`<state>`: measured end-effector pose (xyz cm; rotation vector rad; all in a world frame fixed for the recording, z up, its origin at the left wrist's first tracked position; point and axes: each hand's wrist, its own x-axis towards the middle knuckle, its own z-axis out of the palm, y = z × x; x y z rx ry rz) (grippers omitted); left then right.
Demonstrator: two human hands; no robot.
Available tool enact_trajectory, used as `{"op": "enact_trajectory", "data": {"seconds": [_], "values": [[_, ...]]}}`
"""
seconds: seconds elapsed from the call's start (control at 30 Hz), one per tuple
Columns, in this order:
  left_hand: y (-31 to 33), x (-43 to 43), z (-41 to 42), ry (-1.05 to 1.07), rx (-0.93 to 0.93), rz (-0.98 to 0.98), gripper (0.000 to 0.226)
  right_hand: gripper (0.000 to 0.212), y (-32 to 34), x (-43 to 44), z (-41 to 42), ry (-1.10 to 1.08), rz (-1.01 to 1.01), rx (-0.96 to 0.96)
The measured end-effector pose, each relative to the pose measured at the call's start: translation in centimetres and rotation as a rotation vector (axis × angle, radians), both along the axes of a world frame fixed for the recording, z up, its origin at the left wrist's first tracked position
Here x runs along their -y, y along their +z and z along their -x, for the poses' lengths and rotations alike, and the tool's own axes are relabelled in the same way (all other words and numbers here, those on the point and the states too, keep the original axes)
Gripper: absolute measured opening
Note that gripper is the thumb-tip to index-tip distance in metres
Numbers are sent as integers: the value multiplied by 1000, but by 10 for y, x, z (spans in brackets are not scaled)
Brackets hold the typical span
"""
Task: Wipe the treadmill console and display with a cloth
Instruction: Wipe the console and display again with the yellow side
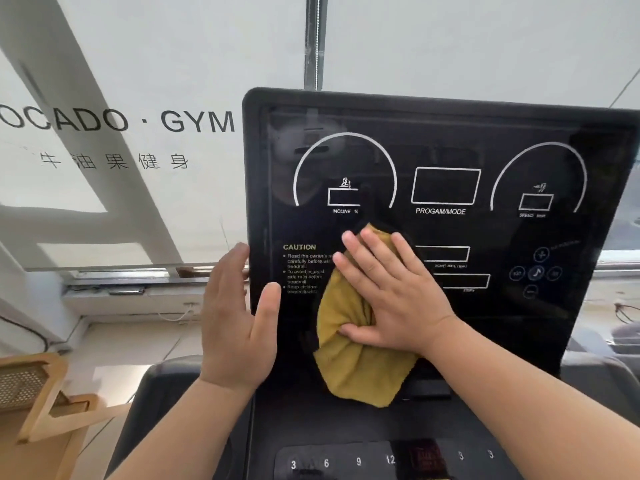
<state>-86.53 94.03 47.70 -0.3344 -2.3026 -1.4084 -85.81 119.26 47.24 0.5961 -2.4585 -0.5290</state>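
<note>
The treadmill's black display panel (446, 147) stands upright in front of me, with white dial outlines and a CAUTION text at its lower left. A yellow cloth (349, 362) lies bunched against the lower middle of the panel. My right hand (391, 292) presses flat on the cloth, fingers spread, thumb tucked under its folds. My left hand (235, 323) holds the panel's left edge, thumb on the front face and fingers behind the rim. Below is the console's button strip (346, 462) with numbers.
A white window blind (138, 81) with gym lettering hangs behind the panel. A wooden chair (38, 396) stands at the lower left beside the treadmill. The window sill (138, 292) runs behind the left hand.
</note>
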Motion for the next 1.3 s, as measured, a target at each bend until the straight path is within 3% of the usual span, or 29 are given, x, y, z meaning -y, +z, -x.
{"op": "enact_trajectory", "data": {"seconds": [0.2,0.37,0.6,0.8,0.9,1.07,1.17,1.3], "values": [[3,-19,-8,87,21,22,66,121,69,-72,19,-299,264,-111],[4,-18,-10,99,52,27,68,120,126,-34,59,-292,320,-160],[0,-18,-10,106,20,33,65,98,66,32,46,-31,116,-38],[-9,-20,-7,119,-8,156,73,90,1,-36,-4,-3,22,-23],[-8,-25,-9,129,-8,144,77,92,7,-86,-16,-130,104,-61],[-3,-23,-12,98,38,137,82,96,70,-94,16,-451,490,-155],[-3,-19,-13,74,64,133,82,95,101,-59,42,-442,549,-214],[-4,-16,-12,87,82,115,83,92,96,-3,53,-353,472,-207]]}}
